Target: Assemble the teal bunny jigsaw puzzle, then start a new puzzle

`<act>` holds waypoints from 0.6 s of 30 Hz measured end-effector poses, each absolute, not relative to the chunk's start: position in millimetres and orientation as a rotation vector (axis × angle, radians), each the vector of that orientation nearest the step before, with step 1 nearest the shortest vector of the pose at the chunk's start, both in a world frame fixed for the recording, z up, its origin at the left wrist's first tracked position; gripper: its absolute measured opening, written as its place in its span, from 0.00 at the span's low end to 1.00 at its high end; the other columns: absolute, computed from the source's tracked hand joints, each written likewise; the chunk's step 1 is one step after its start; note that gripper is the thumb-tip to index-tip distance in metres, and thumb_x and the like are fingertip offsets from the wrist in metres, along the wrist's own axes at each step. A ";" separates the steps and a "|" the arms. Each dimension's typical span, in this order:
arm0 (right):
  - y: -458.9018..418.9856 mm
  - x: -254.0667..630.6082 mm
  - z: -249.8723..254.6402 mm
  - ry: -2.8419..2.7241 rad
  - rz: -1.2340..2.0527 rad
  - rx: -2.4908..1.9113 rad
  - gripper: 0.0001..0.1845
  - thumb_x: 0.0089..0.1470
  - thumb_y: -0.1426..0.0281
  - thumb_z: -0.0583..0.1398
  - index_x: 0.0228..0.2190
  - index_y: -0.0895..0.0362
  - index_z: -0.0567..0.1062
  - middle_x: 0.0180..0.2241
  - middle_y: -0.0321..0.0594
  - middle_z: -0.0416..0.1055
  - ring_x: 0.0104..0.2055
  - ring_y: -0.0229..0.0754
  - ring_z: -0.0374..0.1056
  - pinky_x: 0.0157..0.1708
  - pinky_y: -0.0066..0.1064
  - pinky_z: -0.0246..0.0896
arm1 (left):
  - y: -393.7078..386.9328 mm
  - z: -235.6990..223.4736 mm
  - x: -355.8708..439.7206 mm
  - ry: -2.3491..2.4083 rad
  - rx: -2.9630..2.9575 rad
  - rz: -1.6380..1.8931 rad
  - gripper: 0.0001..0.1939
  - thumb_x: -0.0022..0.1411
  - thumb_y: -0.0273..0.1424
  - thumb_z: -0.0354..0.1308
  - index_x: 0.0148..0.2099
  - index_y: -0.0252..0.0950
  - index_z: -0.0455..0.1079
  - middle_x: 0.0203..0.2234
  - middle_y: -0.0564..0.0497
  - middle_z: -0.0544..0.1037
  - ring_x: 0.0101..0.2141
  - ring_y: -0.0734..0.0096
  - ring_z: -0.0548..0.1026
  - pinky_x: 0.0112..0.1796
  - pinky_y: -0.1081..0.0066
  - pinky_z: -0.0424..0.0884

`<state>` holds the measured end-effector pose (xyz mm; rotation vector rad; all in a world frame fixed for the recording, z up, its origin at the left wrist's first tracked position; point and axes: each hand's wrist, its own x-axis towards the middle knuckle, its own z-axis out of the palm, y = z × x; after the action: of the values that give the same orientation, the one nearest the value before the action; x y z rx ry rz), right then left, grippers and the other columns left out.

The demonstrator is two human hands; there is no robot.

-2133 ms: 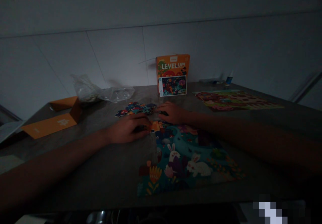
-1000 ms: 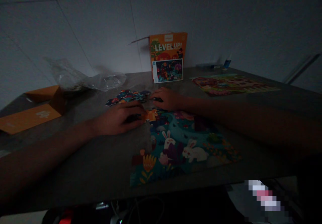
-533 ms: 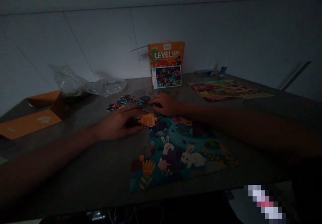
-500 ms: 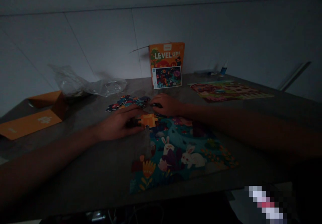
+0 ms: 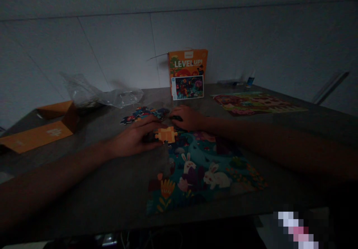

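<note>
The left hand rests on the counter beside an orange puzzle piece, fingers slightly spread; whether its grip holds the piece, I cannot tell. That piece lies at the upper left edge of the rabbit puzzle. The right hand is curled near the loose pieces; its grip is too dark to read.

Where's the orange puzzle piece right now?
In the head view, the orange puzzle piece is by the left hand's fingertips, at the far left corner of the rabbit puzzle.
</note>
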<state>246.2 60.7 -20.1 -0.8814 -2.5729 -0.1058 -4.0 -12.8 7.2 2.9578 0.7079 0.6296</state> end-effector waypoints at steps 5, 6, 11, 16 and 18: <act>60.7 246.9 -20.9 -2.560 -0.123 -0.882 0.12 0.59 0.71 0.58 0.42 0.56 0.79 0.44 0.45 0.77 0.47 0.47 0.70 0.52 0.39 0.62 | -13.4 5.8 -4.3 0.782 2.969 0.625 0.24 0.68 0.35 0.56 0.64 0.39 0.62 0.48 0.45 0.73 0.48 0.61 0.73 0.49 0.64 0.72; 60.7 247.2 -21.0 -2.558 -0.125 -0.875 0.12 0.59 0.71 0.58 0.42 0.56 0.79 0.44 0.45 0.77 0.47 0.47 0.70 0.52 0.39 0.62 | -13.1 5.1 -4.6 0.772 2.980 0.614 0.22 0.69 0.32 0.54 0.64 0.39 0.63 0.45 0.45 0.74 0.45 0.63 0.74 0.47 0.66 0.73; 60.5 247.8 -21.0 -2.551 -0.117 -0.853 0.12 0.58 0.72 0.59 0.43 0.58 0.79 0.45 0.46 0.77 0.48 0.47 0.70 0.53 0.39 0.62 | -13.2 5.0 -5.7 0.571 3.049 0.606 0.14 0.69 0.25 0.48 0.48 0.37 0.73 0.42 0.45 0.75 0.42 0.65 0.76 0.44 0.69 0.73; 59.8 247.6 -20.1 -2.560 -0.128 -0.875 0.12 0.59 0.71 0.58 0.42 0.56 0.79 0.44 0.44 0.77 0.47 0.47 0.70 0.51 0.40 0.64 | -13.9 7.8 -2.7 0.805 3.023 0.720 0.14 0.68 0.27 0.49 0.52 0.35 0.71 0.44 0.44 0.74 0.43 0.63 0.75 0.44 0.67 0.74; 59.6 247.8 -20.1 -2.556 -0.126 -0.879 0.11 0.59 0.71 0.58 0.41 0.53 0.79 0.43 0.43 0.77 0.47 0.47 0.70 0.51 0.40 0.64 | -11.0 7.3 -1.5 0.922 3.006 0.696 0.14 0.68 0.29 0.50 0.53 0.34 0.70 0.47 0.42 0.73 0.46 0.61 0.74 0.47 0.64 0.73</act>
<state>247.8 59.6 -20.1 -0.8792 -2.5564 -0.1263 -1.5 -11.0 7.3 3.0062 0.9223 0.6957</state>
